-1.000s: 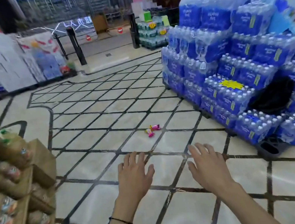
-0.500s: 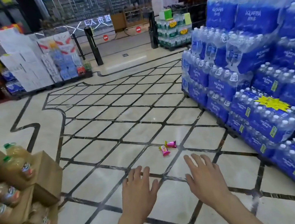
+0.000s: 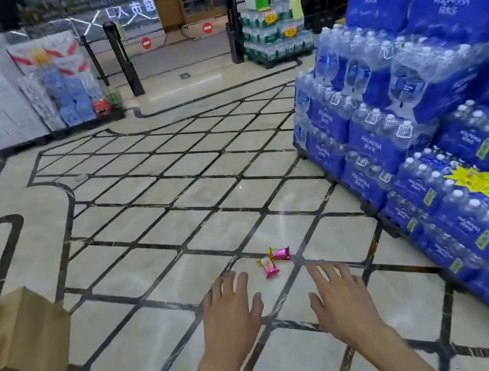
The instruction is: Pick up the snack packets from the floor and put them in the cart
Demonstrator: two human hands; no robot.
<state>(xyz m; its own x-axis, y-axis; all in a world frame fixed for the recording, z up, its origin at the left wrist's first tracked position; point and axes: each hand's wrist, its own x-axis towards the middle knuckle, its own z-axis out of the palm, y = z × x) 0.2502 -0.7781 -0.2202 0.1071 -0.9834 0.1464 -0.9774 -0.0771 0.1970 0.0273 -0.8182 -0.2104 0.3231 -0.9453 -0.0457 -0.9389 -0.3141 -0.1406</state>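
While hovering left hand (image 3: pixel 231 312) and right hand (image 3: pixel 341 299) palm-down, fingers spread, gripping nothing, facing two pink snack packets (image 3: pixel 269 267) lying side by side on the tiled floor (image 3: pixel 155 282) just ahead. Judging pickup not yet begun; needing to bend lower and pinch each packet. Seeing no cart.

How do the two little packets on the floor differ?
The nearer packet points away from the camera; the farther packet lies crosswise. The nearer packet sits left, closer to the left hand; the farther packet sits right. Both are pink with some yellow, lying on the floor, untouched.
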